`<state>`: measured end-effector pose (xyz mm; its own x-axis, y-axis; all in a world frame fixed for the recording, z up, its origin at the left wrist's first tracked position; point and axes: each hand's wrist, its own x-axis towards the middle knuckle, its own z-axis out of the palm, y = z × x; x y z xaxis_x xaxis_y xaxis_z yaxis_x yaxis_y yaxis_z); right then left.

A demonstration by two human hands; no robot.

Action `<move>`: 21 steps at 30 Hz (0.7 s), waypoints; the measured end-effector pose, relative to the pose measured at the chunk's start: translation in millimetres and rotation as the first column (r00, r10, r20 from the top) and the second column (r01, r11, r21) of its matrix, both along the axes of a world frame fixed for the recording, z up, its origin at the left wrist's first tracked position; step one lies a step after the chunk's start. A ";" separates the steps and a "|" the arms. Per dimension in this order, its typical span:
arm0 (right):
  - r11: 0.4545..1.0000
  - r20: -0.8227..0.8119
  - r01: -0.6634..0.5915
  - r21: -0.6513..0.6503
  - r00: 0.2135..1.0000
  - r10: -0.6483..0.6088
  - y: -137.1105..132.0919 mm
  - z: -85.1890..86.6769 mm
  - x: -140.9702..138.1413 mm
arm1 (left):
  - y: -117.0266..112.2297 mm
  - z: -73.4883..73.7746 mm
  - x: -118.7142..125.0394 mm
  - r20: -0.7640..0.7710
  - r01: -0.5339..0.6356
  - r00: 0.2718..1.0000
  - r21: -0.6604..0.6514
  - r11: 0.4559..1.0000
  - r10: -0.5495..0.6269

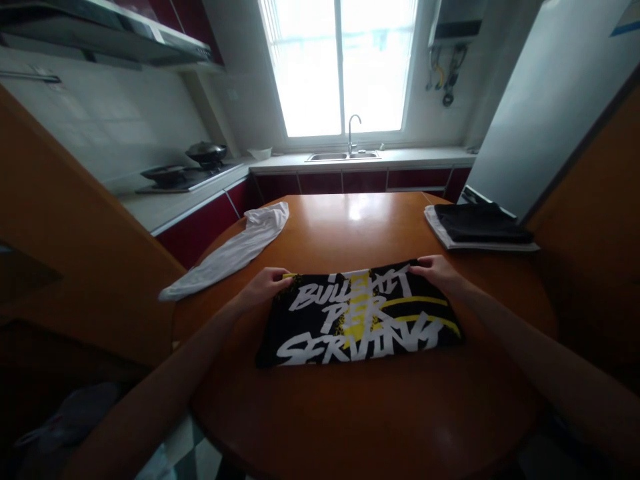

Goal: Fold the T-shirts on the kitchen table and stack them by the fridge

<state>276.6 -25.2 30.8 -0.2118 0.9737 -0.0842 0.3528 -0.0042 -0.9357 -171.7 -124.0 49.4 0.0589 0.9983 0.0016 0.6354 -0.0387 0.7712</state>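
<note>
A black garment (310, 327) with white lettering and yellow streaks, folded into a wide rectangle, lies on the wooden table (360, 420) in front of me. My left hand (267, 285) pinches its far left corner between thumb and fingers. At the far right corner, my right hand (437, 272) grips the cloth the same way. The far edge looks slightly raised between the two hands. Whether it is a T-shirt I cannot tell, since the folds hide its full shape.
A crumpled white cloth (235, 250) hangs partly over the table's left edge. Folded black clothing (483, 223) rests on white folded cloth (490, 248) at the right. Beyond stand a counter with a sink (327, 157), a stove with pans (206, 152), and a fridge (545, 100).
</note>
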 end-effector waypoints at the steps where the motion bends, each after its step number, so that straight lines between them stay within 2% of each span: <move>1: 1.000 0.009 -0.003 0.007 1.000 0.002 3.4 0.7 -0.9 | 2.9 -0.8 -1.8 -0.030 -0.004 1.000 0.015 1.000 0.004; 5: 0.993 0.171 -0.027 0.119 0.985 0.006 15.9 -9.5 -6.4 | 13.1 -14.5 -6.6 -0.234 -0.036 0.971 0.059 0.998 0.048; 8: 0.959 0.392 -0.050 0.278 0.918 -0.065 17.3 -19.6 -8.6 | 13.0 -22.1 -3.5 -0.399 -0.062 0.908 0.170 0.983 0.126; 11: 0.870 0.538 -0.056 0.489 0.805 -0.251 6.9 -17.5 -15.7 | 6.3 -16.9 15.1 -0.519 -0.022 0.830 0.337 0.941 0.205; 13: 0.806 0.571 -0.118 0.579 0.764 -0.299 -6.4 -10.7 -29.0 | 0.6 -10.1 39.9 -0.569 0.078 0.808 0.358 0.931 0.151; 15: 0.770 0.597 -0.227 0.596 0.767 -0.236 -23.2 -5.1 -50.0 | -4.5 -6.7 71.8 -0.609 0.202 0.792 0.317 0.927 0.035; 17: 0.750 0.643 -0.348 0.562 0.755 -0.131 -41.0 -5.1 -74.9 | -8.5 -10.2 104.4 -0.655 0.298 0.753 0.261 0.918 -0.058; 19: 0.751 0.700 -0.434 0.498 0.712 -0.052 -56.6 -11.6 -97.5 | -10.8 -19.9 130.2 -0.699 0.338 0.707 0.202 0.919 -0.106; 21: 0.767 0.739 -0.471 0.436 0.673 -0.007 -67.3 -21.7 -113.2 | -11.7 -32.0 145.0 -0.728 0.328 0.675 0.151 0.933 -0.119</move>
